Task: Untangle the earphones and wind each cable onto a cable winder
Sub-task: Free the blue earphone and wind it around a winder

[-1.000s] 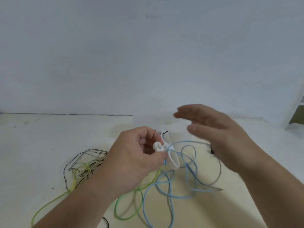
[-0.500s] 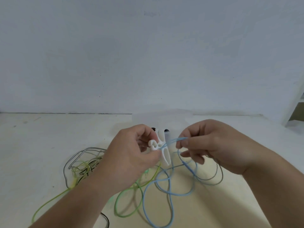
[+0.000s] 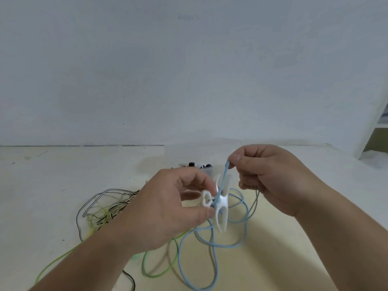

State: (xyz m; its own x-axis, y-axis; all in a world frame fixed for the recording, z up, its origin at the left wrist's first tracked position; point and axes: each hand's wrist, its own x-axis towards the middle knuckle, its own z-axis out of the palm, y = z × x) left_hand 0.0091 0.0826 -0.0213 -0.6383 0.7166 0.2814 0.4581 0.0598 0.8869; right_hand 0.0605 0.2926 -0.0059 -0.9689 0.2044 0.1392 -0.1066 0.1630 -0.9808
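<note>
Table (image 3: 52, 181), pale, set against a plain light wall (image 3: 147, 70). Both of the person's hands are raised over it, near the middle of the view.

Left hand (image 3: 168, 208): fingers curled, thumb and fingertips pinching a white cable winder (image 3: 221, 208) by its looped left end. The winder stands roughly upright, its forked prongs pointing up and down, clear of the table.

Right hand (image 3: 270, 179): just beside and slightly above the left one. Thumb and forefinger pinch a blue cable (image 3: 224, 181); the other fingers are curled under. From the pinch, the strand runs taut, down and to the left, into the waist of the winder. How many turns sit there cannot be told.

The rest of the blue cable hangs below the winder and lies in loose, overlapping loops on the table, under and between the two forearms.

A green cable (image 3: 157, 276) loops on the table under the left forearm and trails off toward the lower left. Farther left lies a tangle of black-and-white cable (image 3: 109, 208), knotted with yellow-green strands. It is well apart from the winder.

Behind the hands sits a small pale box (image 3: 206, 170), with dark rounded bits at its top, too small to identify. A white shelf unit (image 3: 375, 127) stands at the far right edge.
</note>
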